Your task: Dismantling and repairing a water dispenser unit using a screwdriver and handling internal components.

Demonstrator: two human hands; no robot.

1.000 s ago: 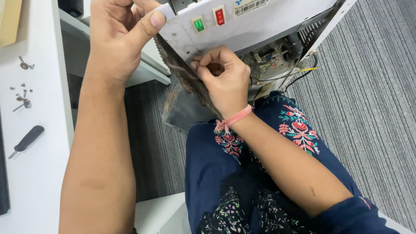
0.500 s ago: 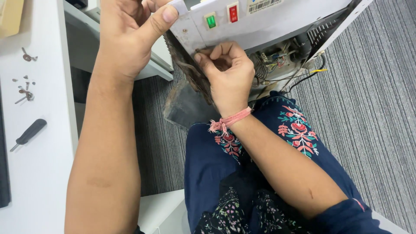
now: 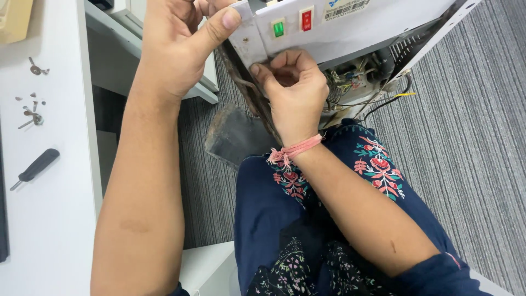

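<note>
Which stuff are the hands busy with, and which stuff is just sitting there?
In use:
- white appliance casing, gripped by the left hand
- its open underside with wires, where the right hand pinches

Lying about:
- black-handled screwdriver on the white table
- loose screws
- grey carpet

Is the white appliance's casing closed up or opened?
Opened: the white appliance shows bare wiring below its switch panel, beside the right hand.
</note>
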